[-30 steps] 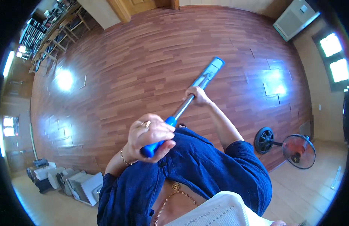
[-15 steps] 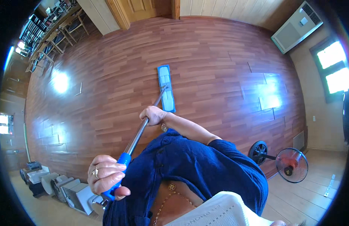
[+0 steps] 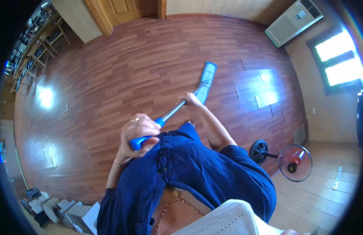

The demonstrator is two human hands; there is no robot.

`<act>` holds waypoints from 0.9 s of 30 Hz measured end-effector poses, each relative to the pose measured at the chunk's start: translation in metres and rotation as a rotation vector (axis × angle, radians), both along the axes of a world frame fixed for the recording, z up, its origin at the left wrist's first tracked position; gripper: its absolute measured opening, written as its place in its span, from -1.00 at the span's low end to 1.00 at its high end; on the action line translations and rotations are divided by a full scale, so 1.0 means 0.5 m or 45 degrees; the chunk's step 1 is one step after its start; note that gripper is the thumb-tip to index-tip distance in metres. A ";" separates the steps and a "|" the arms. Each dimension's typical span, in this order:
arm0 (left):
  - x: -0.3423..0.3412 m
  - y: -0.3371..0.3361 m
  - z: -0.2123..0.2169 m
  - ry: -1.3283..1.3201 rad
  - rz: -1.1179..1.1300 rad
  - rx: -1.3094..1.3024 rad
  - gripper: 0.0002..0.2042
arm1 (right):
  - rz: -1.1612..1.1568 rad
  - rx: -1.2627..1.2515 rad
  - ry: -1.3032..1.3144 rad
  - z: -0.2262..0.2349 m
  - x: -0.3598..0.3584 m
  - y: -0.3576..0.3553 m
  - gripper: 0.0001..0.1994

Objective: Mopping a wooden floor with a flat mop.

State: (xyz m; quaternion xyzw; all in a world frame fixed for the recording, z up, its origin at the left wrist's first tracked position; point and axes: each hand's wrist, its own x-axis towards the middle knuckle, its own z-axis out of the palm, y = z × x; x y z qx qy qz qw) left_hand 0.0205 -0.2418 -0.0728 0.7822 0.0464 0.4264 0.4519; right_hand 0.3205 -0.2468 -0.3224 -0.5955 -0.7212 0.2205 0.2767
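Note:
A flat mop lies with its blue rectangular head (image 3: 207, 76) on the wood-look floor, ahead of me and a little right of centre. Its metal pole (image 3: 174, 110) slants back toward my left side. Around the blue grip (image 3: 136, 144) at the pole's upper end, my left hand (image 3: 140, 132) is closed, with a ring on one finger. My right hand (image 3: 192, 100) is wrapped round the pole lower down, close to the mop head. Slight blur covers both hands.
A fan (image 3: 294, 161) with a round black base lies at the right. An air conditioner (image 3: 294, 22) stands by the far right wall near a window (image 3: 340, 62). Chairs (image 3: 38, 51) line a long table at far left; assorted appliances (image 3: 64, 211) sit at near left.
The mop head has swung to the right and turned its slant. Both hands have moved right with the pole, my left hand also forward. The whole view has shifted slightly.

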 end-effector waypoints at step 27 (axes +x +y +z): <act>0.569 0.177 0.003 0.482 -0.539 -0.223 -0.84 | -0.738 0.160 -0.013 -0.063 0.579 -0.032 -0.75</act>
